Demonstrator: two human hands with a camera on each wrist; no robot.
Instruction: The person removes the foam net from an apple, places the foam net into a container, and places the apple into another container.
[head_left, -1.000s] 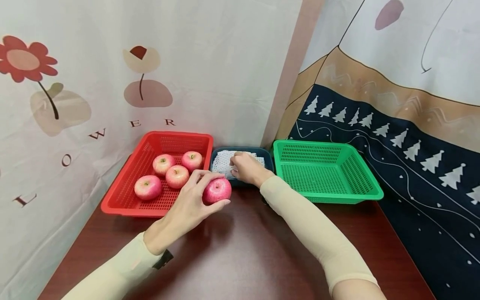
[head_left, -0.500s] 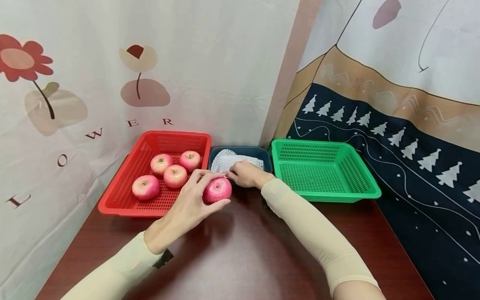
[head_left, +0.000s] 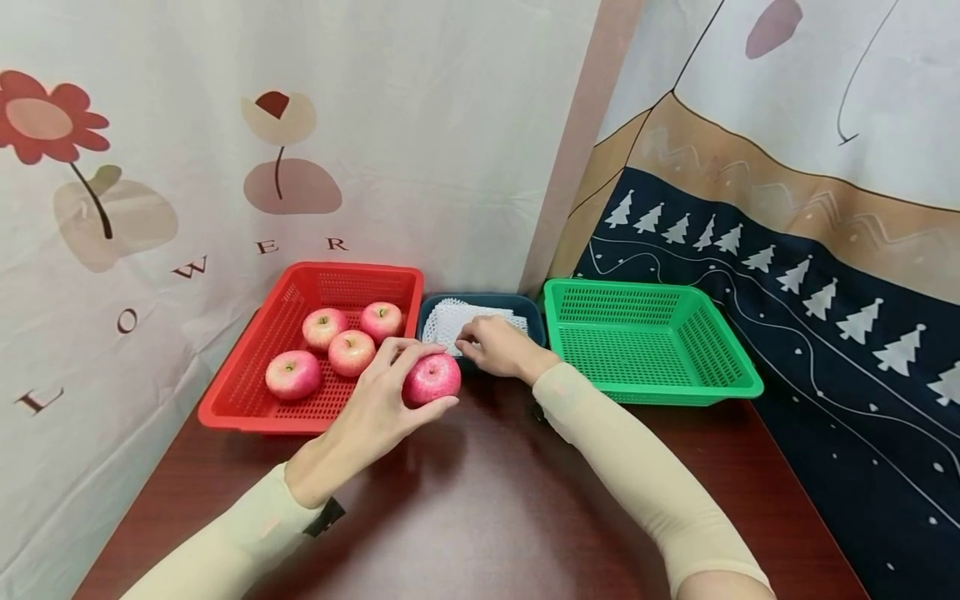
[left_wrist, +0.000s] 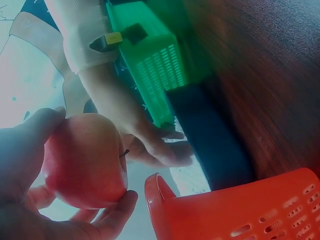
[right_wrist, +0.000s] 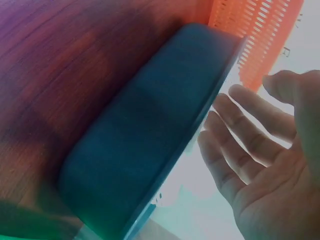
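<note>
My left hand (head_left: 378, 396) grips a red apple (head_left: 432, 380) above the table, just in front of the small dark blue tray (head_left: 534, 315). In the left wrist view the thumb and fingers wrap round the apple (left_wrist: 87, 162), its stem facing right. White foam fruit nets (head_left: 452, 318) lie flat in the tray. My right hand (head_left: 497, 346) is over the tray's front rim, fingertips at the nets. From the right wrist, the hand (right_wrist: 265, 160) shows loosely bent fingers with the thumb apart, and nothing visible between them. Whether the fingertips touch a net is hard to tell in the glare.
A red plastic basket (head_left: 247, 367) with several apples (head_left: 294, 374) stands left of the tray. On the right is a green basket (head_left: 660, 396) with nothing in it. A patterned curtain (head_left: 435, 150) hangs close behind them. Brown tabletop (head_left: 487, 500) lies in front.
My right hand came toward the front left over the tray, then drew slightly back to the right. The foam nets shifted and lie flatter. My left hand with the apple has barely moved.
</note>
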